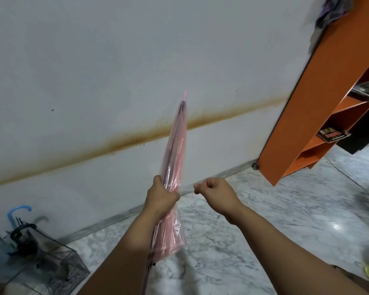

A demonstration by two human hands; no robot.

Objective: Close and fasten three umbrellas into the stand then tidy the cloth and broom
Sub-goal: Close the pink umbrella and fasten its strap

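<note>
Against a white wall (94, 60), the left hand (160, 196) grips a closed pink umbrella (175, 150) pointing up; the right hand (215, 191) is fisted beside it, seemingly pinching its thin strap.

1. We face a pale grey-white wall (115, 50) crossed by a rusty brown stain band (124, 143) that rises toward the right.
2. Below us lies a white-and-grey marble floor (264, 220), glossy enough to show a bright light reflection (337, 226) at the right.
3. A metal strip (119, 216) runs along the joint where wall meets floor.
4. At the right we see an orange shelving unit (320, 92), tilted in our wide view, with dark printed packets (333, 134) lying on its shelves.
</note>
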